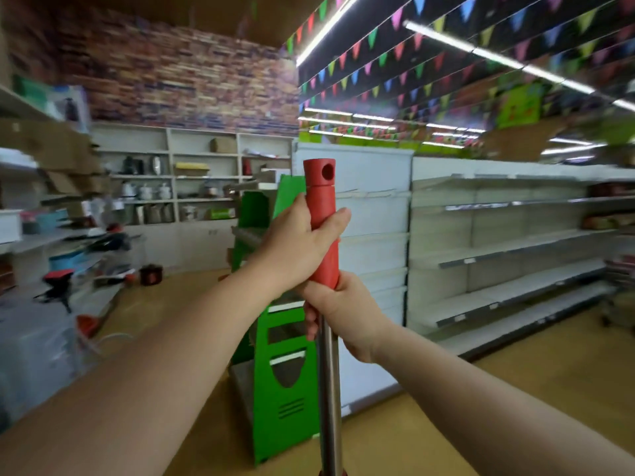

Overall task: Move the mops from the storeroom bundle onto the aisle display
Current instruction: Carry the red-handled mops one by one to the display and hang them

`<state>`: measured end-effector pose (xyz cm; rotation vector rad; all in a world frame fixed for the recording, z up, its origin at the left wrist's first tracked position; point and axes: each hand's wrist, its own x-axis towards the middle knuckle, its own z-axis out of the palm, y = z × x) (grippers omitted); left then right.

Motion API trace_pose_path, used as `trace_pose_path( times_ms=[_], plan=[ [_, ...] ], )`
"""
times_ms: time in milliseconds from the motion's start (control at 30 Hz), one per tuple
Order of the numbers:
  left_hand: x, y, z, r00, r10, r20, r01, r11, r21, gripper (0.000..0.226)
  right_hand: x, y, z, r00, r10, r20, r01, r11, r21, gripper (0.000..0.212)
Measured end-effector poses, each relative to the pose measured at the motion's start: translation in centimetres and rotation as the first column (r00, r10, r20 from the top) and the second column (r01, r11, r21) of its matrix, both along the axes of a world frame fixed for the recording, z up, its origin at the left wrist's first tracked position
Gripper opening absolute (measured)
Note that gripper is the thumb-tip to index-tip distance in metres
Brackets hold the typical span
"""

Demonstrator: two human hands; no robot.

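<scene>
A mop pole of bright metal is held upright in the near middle, its lower end cut off by the bottom edge. Just under the red grip the pole is clasped by the right hand, fingers curled round the metal. Above it, the red grip is wrapped by the left hand, thumb laid across its front. Just behind the pole a green stand is seen on the floor. Farther right, white shelving is ranged; at the far left, wall shelves are stocked with kitchenware.
</scene>
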<state>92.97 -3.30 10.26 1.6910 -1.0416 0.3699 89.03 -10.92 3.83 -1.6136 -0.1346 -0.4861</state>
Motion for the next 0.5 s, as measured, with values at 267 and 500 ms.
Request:
trace_pose_path(
  times_ms=[267, 500],
  plan=[
    [0.5, -9.7, -0.5, 0.961, -0.273, -0.034, 0.273, 0.962, -0.015, 0.012, -1.8, -8.2, -0.4, 0.960, -0.277, -0.036, 0.275, 0.960, -0.045, 0.019],
    [0.2, -16.5, -0.4, 0.847, -0.532, -0.009, 0.532, 0.847, 0.014, 0.014, -3.7, -13.3, 0.1, 0.835, -0.547, -0.056, 0.542, 0.836, -0.081, 0.016]
  ],
)
